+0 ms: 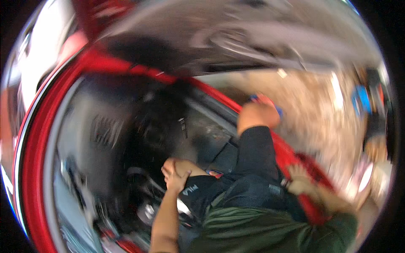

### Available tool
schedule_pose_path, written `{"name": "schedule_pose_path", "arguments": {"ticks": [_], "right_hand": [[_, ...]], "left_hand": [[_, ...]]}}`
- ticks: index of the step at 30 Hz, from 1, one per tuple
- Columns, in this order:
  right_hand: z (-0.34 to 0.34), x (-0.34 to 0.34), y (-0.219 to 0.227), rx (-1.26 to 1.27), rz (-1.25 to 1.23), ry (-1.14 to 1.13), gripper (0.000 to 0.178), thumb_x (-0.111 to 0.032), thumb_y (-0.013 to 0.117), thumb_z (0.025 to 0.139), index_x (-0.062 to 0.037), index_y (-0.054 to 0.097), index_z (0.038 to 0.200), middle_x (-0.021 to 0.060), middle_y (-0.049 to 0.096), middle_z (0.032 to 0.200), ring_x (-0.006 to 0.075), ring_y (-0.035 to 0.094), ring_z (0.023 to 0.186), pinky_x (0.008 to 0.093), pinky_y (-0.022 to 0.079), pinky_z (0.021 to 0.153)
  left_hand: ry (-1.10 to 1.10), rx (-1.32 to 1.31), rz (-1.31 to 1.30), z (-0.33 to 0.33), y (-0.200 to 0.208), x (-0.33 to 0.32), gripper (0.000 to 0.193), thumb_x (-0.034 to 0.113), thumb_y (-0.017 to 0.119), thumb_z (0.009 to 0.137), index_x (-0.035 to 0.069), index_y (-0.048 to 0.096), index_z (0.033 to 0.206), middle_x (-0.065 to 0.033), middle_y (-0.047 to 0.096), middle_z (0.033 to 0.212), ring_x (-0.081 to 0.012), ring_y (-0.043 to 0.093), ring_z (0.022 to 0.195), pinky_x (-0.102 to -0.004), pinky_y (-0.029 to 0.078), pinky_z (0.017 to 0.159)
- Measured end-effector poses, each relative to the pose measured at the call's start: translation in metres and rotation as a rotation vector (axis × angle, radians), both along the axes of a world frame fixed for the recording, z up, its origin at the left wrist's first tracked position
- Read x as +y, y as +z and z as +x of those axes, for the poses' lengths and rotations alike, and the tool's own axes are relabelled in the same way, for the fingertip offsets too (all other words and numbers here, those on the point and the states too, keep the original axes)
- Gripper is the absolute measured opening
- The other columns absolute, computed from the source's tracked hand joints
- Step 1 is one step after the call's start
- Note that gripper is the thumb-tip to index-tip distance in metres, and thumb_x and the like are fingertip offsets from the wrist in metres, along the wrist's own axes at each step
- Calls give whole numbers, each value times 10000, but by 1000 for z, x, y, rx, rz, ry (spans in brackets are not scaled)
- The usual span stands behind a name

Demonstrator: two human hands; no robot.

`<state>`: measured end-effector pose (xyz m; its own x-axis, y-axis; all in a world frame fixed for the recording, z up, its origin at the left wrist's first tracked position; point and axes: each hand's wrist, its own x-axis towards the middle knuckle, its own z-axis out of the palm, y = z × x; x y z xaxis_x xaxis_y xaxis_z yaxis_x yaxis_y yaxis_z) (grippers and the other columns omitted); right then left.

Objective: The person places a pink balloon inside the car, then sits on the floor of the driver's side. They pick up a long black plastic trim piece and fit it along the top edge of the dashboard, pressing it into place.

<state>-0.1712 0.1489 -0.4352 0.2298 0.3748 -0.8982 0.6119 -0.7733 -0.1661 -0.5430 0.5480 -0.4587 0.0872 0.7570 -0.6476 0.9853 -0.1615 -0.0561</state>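
Note:
My left hand [175,176] lies on my bare left knee just past the hem of my dark shorts [202,192]. Its fingers are stretched out and nothing is in them. At the right, my right hand [298,173] rests against the red car frame [287,154] with its fingers spread, though blur softens them. I sit in the car's doorway. My right leg [255,118] reaches out over the red sill, while my left leg stays inside above the dark car floor [202,135].
A red door pillar [36,147] curves along the left. The grey car door [253,38] hangs open at the top. Brown ground [312,109] lies outside, with a blue item [362,100] at the far right. A pale round thing [366,177] shows near the right rim. Much is motion-blurred.

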Motion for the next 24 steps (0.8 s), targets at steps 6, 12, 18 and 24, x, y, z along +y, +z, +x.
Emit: {"name": "schedule_pose_path", "arguments": {"ticks": [6, 12, 18, 24], "right_hand": [[-13, -33, -43, -163, 254, -171, 651, -383, 672, 916, -9, 495, 1420, 265, 565, 1301, 458, 543, 1244, 548, 450, 1060], [-7, -59, -66, -215, 318, -150, 575, -349, 694, 904, -39, 546, 1366, 232, 582, 1292, 439, 595, 1192, 550, 493, 1003], [-25, -52, -90, -139, 258, -394, 604, -472, 647, 927, -29, 619, 1337, 280, 556, 1424, 448, 541, 1313, 544, 425, 1123], [-19, -48, -80, -97, 228, -681, 583, -495, 640, 928, -87, 613, 1344, 223, 559, 1408, 418, 542, 1307, 554, 473, 1067]], "left_hand": [[-159, -87, 236, -2, -107, 23, 936, 723, 690, 830, 241, 399, 1578, -297, 350, 1580, -559, 448, 1356, -586, 428, 1103], [-289, -233, 298, -28, -93, 43, 846, 714, 598, 903, 211, 435, 1564, -294, 387, 1565, -512, 423, 1391, -562, 357, 1159], [-470, -91, 381, -16, -79, 46, 847, 595, 742, 831, 82, 504, 1461, -277, 409, 1541, -491, 403, 1405, -597, 333, 1161], [-1227, -970, 344, 333, 80, -25, 573, 293, 799, 861, 85, 616, 1363, -231, 419, 1569, -482, 350, 1473, -648, 257, 1202]]}}
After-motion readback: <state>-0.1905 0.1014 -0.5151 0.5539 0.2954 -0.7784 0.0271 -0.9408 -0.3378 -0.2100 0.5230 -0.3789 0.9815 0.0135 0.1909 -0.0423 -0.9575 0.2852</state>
